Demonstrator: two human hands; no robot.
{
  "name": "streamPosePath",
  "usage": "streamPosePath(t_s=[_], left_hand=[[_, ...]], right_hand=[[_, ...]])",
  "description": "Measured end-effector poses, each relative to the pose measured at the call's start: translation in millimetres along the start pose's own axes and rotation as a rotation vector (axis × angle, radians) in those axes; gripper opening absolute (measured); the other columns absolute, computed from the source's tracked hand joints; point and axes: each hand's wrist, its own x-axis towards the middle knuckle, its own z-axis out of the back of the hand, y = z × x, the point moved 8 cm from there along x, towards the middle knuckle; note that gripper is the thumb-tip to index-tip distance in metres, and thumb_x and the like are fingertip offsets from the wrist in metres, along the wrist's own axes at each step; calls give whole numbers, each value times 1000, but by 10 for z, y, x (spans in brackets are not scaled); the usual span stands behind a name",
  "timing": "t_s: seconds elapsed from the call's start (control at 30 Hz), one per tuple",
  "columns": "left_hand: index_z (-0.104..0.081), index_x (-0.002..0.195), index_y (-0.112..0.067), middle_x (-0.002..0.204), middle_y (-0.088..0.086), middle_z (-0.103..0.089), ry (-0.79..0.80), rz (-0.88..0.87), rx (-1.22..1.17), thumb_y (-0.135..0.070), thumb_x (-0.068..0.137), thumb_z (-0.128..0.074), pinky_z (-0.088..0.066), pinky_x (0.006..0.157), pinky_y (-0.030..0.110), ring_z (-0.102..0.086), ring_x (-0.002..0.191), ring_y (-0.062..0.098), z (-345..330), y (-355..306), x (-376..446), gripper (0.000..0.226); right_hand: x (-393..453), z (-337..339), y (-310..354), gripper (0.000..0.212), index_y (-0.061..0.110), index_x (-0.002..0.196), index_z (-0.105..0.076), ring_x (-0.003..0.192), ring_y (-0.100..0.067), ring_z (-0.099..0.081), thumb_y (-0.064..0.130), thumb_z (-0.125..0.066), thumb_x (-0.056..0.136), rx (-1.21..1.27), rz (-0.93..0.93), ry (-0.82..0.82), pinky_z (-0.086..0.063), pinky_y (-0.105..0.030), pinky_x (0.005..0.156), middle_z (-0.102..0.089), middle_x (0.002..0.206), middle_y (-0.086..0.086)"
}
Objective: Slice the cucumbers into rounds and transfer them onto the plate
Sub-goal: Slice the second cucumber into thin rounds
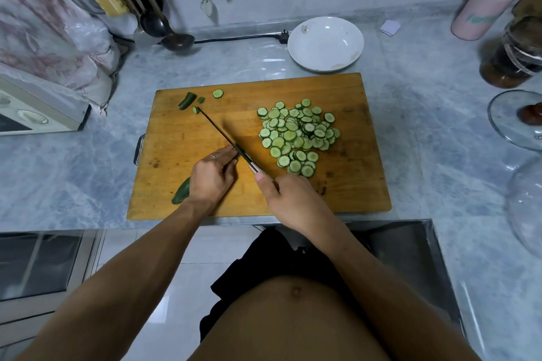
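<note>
A wooden cutting board (181,138) lies on the counter. A heap of cucumber rounds (297,135) covers its right half. My left hand (212,176) holds a cucumber (181,192) against the board near the front left, and most of it is hidden under the hand. My right hand (290,199) grips the handle of a knife (223,135) whose blade runs diagonally toward the far left, right beside my left fingertips. A cucumber end piece (187,100) and a loose round (218,93) lie at the board's far left. A white plate (325,42) stands empty behind the board.
A ladle (173,35) and a black power cord (240,37) lie at the back wall. Left is a white appliance (35,108) under a cloth. Right are a pink bottle (481,12), a dark jar (513,58) and a glass lid (516,120). A sink (410,246) sits front right.
</note>
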Motion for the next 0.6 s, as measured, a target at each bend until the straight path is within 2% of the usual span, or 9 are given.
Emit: streamPosePath(t_s=[0.2, 0.4, 0.5, 0.6], left_hand=[[-75, 107, -7, 112, 8, -72, -19, 42, 19, -5, 85, -66, -48, 90, 23, -69, 100, 23, 9, -19, -9, 24], [-74, 103, -8, 110, 9, -73, 5, 22, 64, -2, 81, -65, -54, 78, 29, -70, 92, 28, 6, -51, -8, 25], [-74, 106, -8, 112, 9, -72, -4, 21, 53, -1, 79, -66, -54, 81, 30, -70, 95, 28, 5, -49, -13, 28], [-74, 110, -7, 118, 10, -70, -4, 27, 24, -1, 81, -67, -52, 89, 30, -69, 103, 25, -16, -40, -13, 30]], right_hand=[[60, -64, -26, 61, 16, 60, -40, 61, -19, -46, 58, -28, 101, 2, -17, 23, -25, -31, 50, -44, 66, -5], [213, -255, -55, 62, 18, 60, -39, 68, -24, -49, 62, -21, 100, 35, -76, 60, -33, -32, 64, -45, 70, -8], [329, -304, -44, 64, 16, 61, -44, 71, -28, -52, 62, -22, 100, 24, -90, 58, -35, -32, 64, -51, 75, -10], [365, -286, -80, 66, 13, 62, -49, 69, -27, -53, 59, -23, 102, 38, -106, 37, -35, -32, 62, -53, 70, -8]])
